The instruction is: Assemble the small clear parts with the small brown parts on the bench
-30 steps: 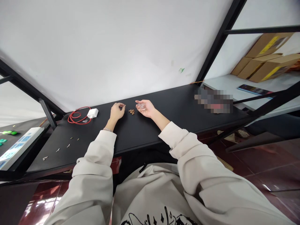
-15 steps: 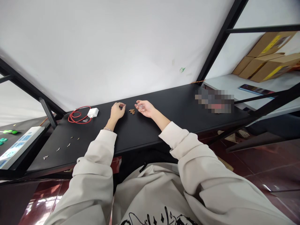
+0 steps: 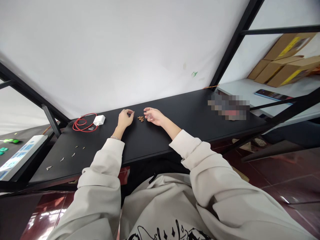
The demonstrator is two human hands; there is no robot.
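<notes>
Both my hands rest on a black table [image 3: 175, 110] near its far edge. My left hand [image 3: 125, 118] is curled, its thumb and forefinger pinched on something too small to name. A small heap of brown beads [image 3: 141, 118] lies between the hands. My right hand [image 3: 154, 116] lies just right of the beads, its fingers curled over several small clear beads [image 3: 149, 116] in the palm and turned toward the heap.
A coiled red cable [image 3: 81, 125] and a white charger [image 3: 99, 120] lie left of my hands. Small scraps [image 3: 72, 155] dot the table's left part. A white power strip [image 3: 17, 156] sits far left. Cardboard boxes [image 3: 282, 66] and a phone [image 3: 271, 95] are on the right shelf.
My right hand has rolled from palm-up to fingers curled over the clear beads and has edged left toward the brown heap. The left hand has stayed put.
</notes>
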